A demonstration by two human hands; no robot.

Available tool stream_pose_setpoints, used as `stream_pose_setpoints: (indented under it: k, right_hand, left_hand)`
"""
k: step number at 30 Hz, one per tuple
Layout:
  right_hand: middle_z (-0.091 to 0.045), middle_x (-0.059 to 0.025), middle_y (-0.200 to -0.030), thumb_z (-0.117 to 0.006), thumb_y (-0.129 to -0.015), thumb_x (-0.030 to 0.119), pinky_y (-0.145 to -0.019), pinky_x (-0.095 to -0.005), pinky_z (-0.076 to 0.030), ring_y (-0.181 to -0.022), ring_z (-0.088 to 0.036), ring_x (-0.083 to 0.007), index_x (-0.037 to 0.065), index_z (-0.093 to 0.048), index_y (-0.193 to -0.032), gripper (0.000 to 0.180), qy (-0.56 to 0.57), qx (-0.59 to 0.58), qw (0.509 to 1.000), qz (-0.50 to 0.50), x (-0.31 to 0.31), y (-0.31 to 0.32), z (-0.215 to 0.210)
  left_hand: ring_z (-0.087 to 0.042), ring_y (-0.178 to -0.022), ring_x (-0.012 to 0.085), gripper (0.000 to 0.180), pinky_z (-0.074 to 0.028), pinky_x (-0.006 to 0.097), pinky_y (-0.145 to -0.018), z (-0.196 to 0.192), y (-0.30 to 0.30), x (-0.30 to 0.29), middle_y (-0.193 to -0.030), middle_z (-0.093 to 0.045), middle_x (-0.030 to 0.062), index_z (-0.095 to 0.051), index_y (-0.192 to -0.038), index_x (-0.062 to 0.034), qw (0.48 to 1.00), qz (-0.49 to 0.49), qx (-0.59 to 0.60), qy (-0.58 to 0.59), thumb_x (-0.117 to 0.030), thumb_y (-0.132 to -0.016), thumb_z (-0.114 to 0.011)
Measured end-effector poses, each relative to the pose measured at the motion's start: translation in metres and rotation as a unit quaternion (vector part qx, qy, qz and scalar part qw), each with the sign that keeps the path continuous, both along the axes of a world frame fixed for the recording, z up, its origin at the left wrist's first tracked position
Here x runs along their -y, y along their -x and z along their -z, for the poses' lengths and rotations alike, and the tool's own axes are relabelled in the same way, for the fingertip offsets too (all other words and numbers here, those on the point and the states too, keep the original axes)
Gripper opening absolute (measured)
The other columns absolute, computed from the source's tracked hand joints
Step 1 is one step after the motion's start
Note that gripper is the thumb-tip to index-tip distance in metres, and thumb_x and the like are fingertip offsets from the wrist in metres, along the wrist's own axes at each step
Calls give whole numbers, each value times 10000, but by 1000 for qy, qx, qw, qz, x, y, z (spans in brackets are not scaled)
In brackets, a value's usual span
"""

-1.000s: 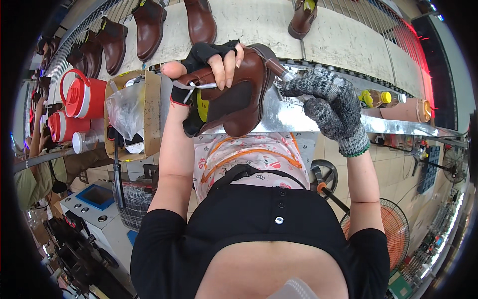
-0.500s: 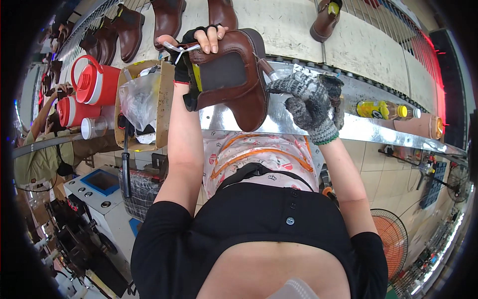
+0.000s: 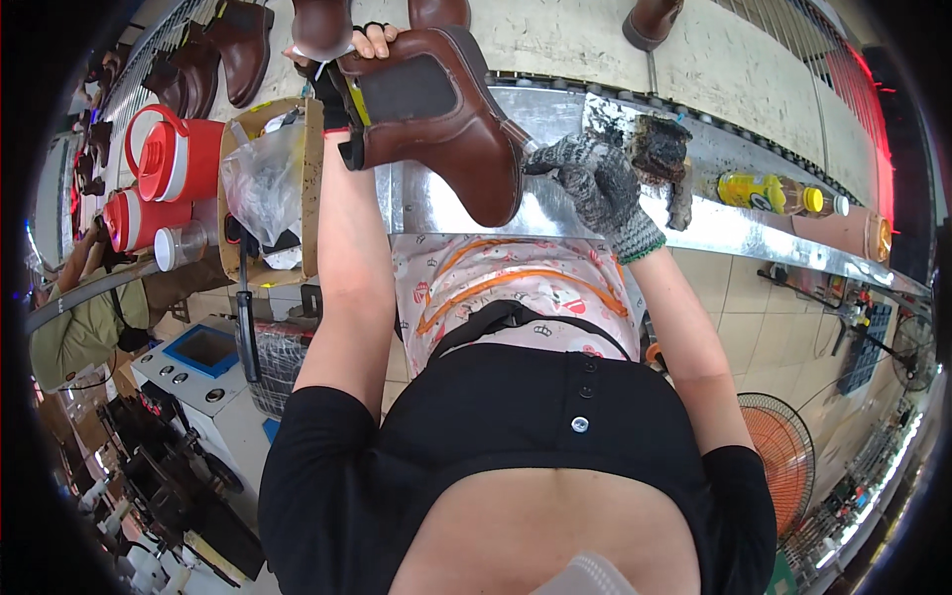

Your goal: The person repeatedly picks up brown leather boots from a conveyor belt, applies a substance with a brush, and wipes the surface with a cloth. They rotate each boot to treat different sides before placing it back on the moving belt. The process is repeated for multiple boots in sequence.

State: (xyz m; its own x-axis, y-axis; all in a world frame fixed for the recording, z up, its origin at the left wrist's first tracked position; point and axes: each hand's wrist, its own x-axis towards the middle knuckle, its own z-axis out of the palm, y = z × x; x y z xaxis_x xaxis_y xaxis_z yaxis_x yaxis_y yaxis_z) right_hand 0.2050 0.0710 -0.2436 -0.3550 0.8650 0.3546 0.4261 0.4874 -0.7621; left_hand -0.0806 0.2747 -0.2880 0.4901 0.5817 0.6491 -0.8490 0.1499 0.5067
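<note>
A brown leather ankle boot (image 3: 426,114) with a dark elastic side panel lies tilted over the metal ledge, toe toward me. My left hand (image 3: 372,42), in a fingerless black glove, is closed on its upper part; the boot hides some fingers. My right hand (image 3: 600,188), in a grey knitted glove, pinches a small brush (image 3: 520,139) with a silvery band. Its brown tip is against the sole edge. Right of that hand, a blackened, crusted block (image 3: 660,149) rests on a stained white sheet (image 3: 607,114).
Along the metal ledge (image 3: 555,213) to the right lie yellow-labelled bottles (image 3: 769,193). A cardboard box (image 3: 309,188) with plastic bags and red jugs (image 3: 164,164) stand left. More brown boots (image 3: 238,50) are on the pale conveyor (image 3: 555,40). Another person (image 3: 84,327) is far left.
The boot and my left hand have shifted up and left in view. My right hand has moved slightly left and stays at the sole edge, uncovering the blackened block.
</note>
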Motion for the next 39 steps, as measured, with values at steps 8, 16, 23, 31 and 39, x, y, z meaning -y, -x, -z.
stream_pose_setpoints:
  k: [8, 16, 23, 31, 39]
  right_hand:
    - [-647, -96, -840, -384, -916, 362, -706, -369, -477, -753, -609, -274, 143, -696, -943, 382, 120, -3, 992, 29, 21, -11, 26]
    - [-659, -114, -876, -330, -922, 437, -752, -360, -485, -817, -636, -263, 110, -690, -959, 487, 190, -53, 979, 59, 35, -13, 45]
    - [-670, -110, -936, -363, -925, 342, -774, -328, -495, -845, -647, -233, 86, -687, -959, 414, 223, -56, 970, 82, 47, -11, 40]
    - [-685, -88, -895, -467, -907, 258, -715, -288, -504, -764, -650, -170, 71, -679, -967, 289, 266, -113, 950, 122, 57, -14, 67]
    - [-671, -102, -903, -353, -852, 681, -650, -269, -508, -741, -634, -166, 14, -652, -954, 738, 430, -447, 761, 190, 65, -19, 72]
  left_hand:
    - [-407, -1081, 227, 889, -272, 405, -1026, 23, 25, -8, -886, -538, 93, -610, -891, -47, 995, -60, -61, 46, -845, -718, -258]
    - [-509, -960, 281, 863, -346, 396, -972, 32, 42, -23, -903, -594, 127, -606, -936, -10, 971, -200, -115, 55, -775, -790, -236]
    - [-541, -915, 282, 804, -382, 399, -937, 44, 51, -31, -902, -609, 129, -600, -957, -13, 913, -363, -174, 66, -729, -823, -260]
    - [-578, -863, 284, 738, -423, 401, -897, 63, 56, -35, -901, -626, 132, -593, -980, -17, 847, -457, -264, 70, -677, -860, -287]
    - [-576, -828, 166, 500, -461, 314, -740, 45, 40, 3, -931, -612, 62, -551, -1043, -12, 768, -510, -387, 25, -486, -912, -456]
